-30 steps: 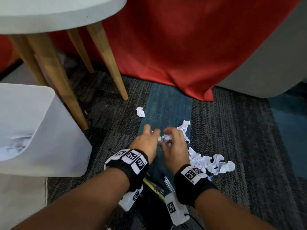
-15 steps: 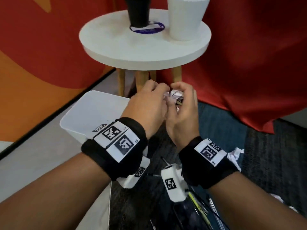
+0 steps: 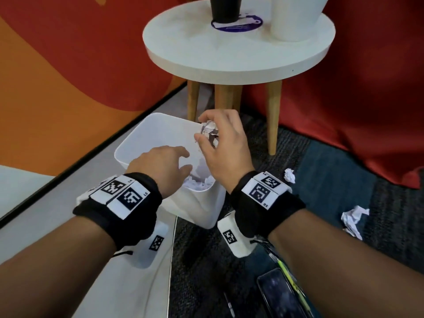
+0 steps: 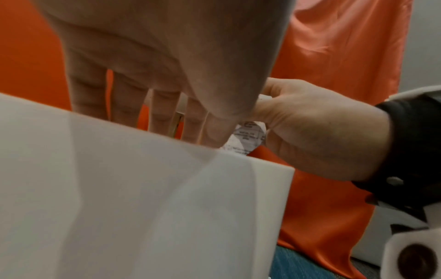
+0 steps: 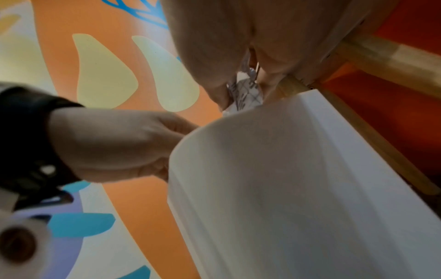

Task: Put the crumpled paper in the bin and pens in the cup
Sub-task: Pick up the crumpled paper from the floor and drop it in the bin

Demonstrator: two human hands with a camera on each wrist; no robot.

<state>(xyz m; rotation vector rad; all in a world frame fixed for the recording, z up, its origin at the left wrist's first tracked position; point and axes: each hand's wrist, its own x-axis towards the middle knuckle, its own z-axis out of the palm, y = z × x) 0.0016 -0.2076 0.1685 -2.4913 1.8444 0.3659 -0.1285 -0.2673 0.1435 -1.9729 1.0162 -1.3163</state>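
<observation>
My right hand pinches a crumpled paper just above the far right rim of the white bin. The same paper shows in the right wrist view, between thumb and fingers. My left hand hovers over the bin's opening with its fingers straight and nothing in them. More crumpled paper lies inside the bin. A yellow-green pen and a dark pen lie on the carpet by my right arm. A black cup stands on the round white table.
Loose paper balls lie on the carpet to the right. A phone lies next to the pens. A white pot shares the table, whose wooden legs stand just behind the bin. A red cloth hangs behind.
Both hands lifted the paper off the carpet and carried it left to the bin. The left hand has let go and now hangs open over the bin; the right still holds the paper.
</observation>
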